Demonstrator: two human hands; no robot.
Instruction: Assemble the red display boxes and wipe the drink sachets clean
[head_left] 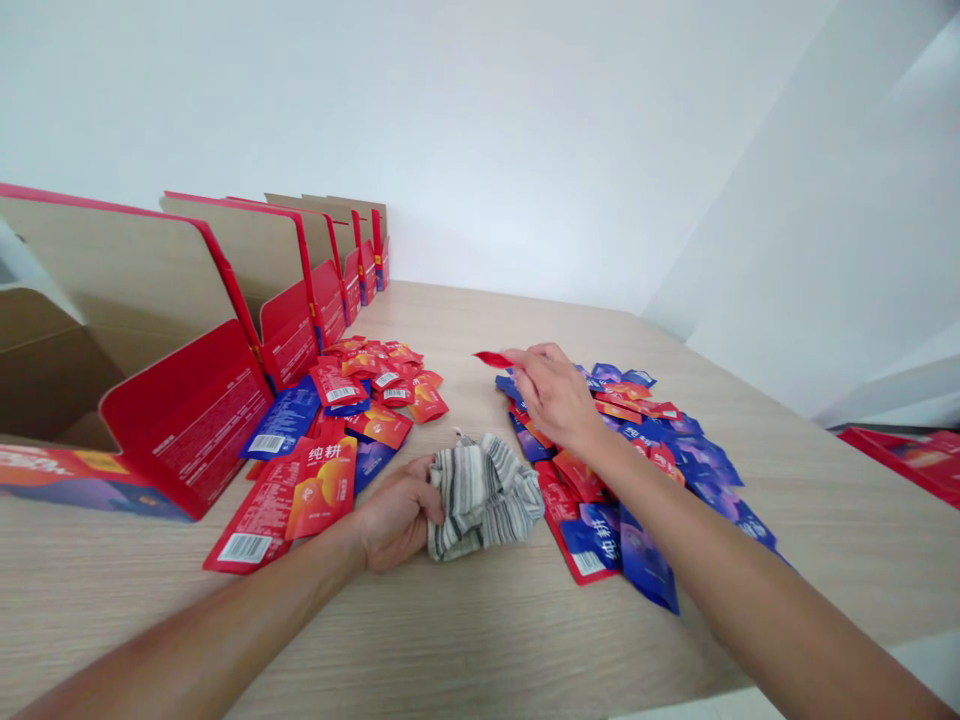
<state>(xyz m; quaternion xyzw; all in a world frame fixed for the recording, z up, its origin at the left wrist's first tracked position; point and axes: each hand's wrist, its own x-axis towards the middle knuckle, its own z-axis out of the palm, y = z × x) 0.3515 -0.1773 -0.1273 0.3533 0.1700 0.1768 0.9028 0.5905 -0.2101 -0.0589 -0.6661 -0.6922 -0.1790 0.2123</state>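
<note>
**At the pale wood-grain table (465, 640): lots of red, lots of blue**

So I'm standing in the room, and I'll use the striped thing as the middle of my clock, with 12 toward the smooth white wall (487, 150).

That thing is a crumpled striped cloth (480, 500) in gray, cream and dark lines, near the middle of the table. The left hand (397, 515) comes in around 9 o'clock with thumb and fingers clamped on its near-side edge. Can't tell if the cloth rests on the wood or sits just above it.

The right hand (551, 395) is up at 1 o'clock, fingertips together on a small flat red packet (493, 360), which I'm seeing nearly edge-on. It points out toward 12, clear of the cloth.

Under and beyond that hand, from 1 to 4, there's a spread-out heap of shiny blue-purple and red packets (645, 560). Another pile, mostly little red packets with orange fruit prints (335, 380), is at 10 to 11, and a larger red fruit-print pouch (322, 490) lies at 9, close to the left forearm.

Further out at 10, open red cardboard cartons with tan insides (289, 350) stand in a row. Way off at 3, some red printed item (907, 460) gets cut off.
</note>
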